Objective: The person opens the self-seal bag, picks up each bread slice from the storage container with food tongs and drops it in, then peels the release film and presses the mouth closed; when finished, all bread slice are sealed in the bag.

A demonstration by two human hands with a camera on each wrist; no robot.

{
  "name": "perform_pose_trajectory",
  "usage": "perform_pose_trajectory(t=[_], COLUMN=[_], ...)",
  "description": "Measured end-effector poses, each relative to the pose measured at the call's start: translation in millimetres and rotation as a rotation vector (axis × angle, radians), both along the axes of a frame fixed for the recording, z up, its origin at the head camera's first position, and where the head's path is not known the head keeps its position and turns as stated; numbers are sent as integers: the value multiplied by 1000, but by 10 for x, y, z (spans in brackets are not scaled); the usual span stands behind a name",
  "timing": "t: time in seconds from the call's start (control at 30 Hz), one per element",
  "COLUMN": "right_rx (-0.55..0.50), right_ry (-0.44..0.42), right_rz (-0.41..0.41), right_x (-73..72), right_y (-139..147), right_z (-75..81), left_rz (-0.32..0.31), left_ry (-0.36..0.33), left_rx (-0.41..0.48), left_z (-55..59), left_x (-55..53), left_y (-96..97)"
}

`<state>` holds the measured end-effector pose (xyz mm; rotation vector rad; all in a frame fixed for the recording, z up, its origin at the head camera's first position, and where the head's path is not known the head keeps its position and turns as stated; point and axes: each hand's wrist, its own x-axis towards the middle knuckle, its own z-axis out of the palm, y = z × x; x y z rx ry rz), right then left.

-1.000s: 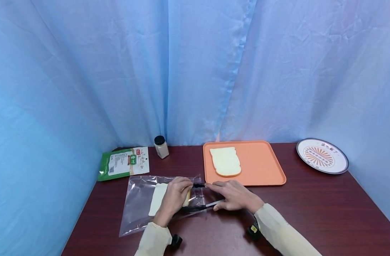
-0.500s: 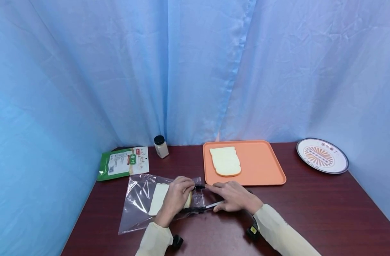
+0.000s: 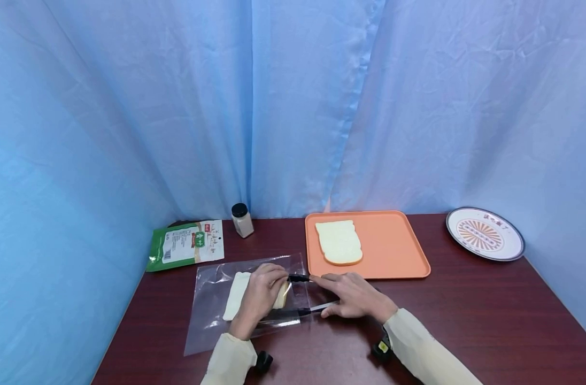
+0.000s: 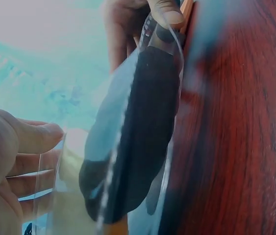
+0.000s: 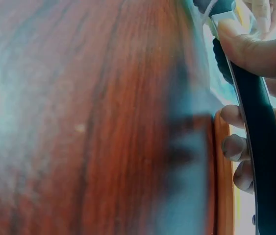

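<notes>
A slice of bread [image 3: 236, 295] lies inside a clear plastic bag [image 3: 203, 307] on the table. Over the bag's right part, my left hand [image 3: 260, 291] covers some of the slice and pinches the film near the bag's mouth. My right hand [image 3: 353, 294] grips a pair of tongs [image 5: 260, 132], thumb on one arm and fingers on the other. The tongs are spread, and their black scalloped head [image 4: 147, 127] reaches into the bag beside the bread. Whether the tongs touch the slice, I cannot tell.
Behind the right hand, an orange tray [image 3: 394, 246] carries another bread slice [image 3: 340, 243]. A green and white packet [image 3: 186, 246] and a black-lidded jar [image 3: 243, 222] stand back left. A patterned plate [image 3: 485, 234] lies far right. Blue curtains [image 3: 293, 107] enclose the table.
The bag has shifted slightly right, its upper edge rising near the tray and its mouth reaching further over the tongs. Both hands stay nearly in place.
</notes>
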<state>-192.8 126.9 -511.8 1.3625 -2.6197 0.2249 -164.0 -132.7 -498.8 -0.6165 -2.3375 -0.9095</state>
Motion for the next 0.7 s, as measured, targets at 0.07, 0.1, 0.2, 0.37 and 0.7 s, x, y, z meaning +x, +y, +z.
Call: perform_pose_trajectory(t=[0.07, 0.1, 0.2, 0.37, 0.7], right_rx=[-12, -17, -25, -21, 23], right_ry=[-2, -3, -7, 0, -16], right_rz=[6, 9, 23, 39, 47], right_x=[1, 1, -5, -18, -40], right_y=[1, 0, -8, -35, -107], right_z=[-10, -15, -20, -7, 36], left_rz=[-5, -3, -2, -1, 6], left_ry=[-5, -6, -24, -53, -95], left_rx=[7, 4, 11, 27, 7], left_z=[11, 13, 29, 43, 36], left_x=[3, 5, 14, 29, 43], left_y=[-1, 0, 4, 18, 55])
